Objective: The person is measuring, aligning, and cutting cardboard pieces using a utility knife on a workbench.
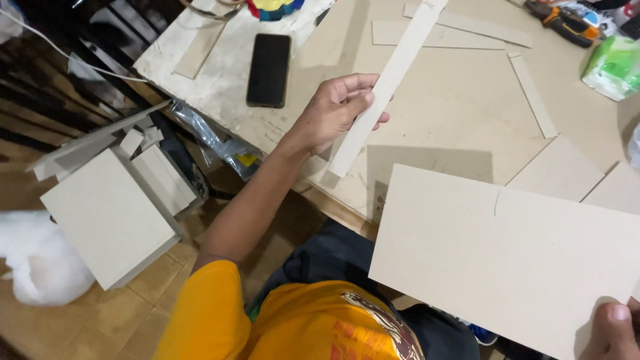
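Note:
My left hand (337, 107) is raised over the worktable and grips a long narrow strip of grey cardboard (393, 73), which slants up to the right. At the bottom right corner my right hand (613, 330) pinches the lower edge of a large rectangular sheet of grey cardboard (507, 253), held tilted above my lap. Only the fingers of that hand show.
A black phone (269, 69) lies on the cardboard-covered table (453, 113), with thin cardboard strips (533, 97) scattered, an orange-and-black tool (567, 25) and a green pack (613, 67) at far right. Grey cardboard boxes (107, 213) and a white fluffy thing (40, 260) sit on the floor left.

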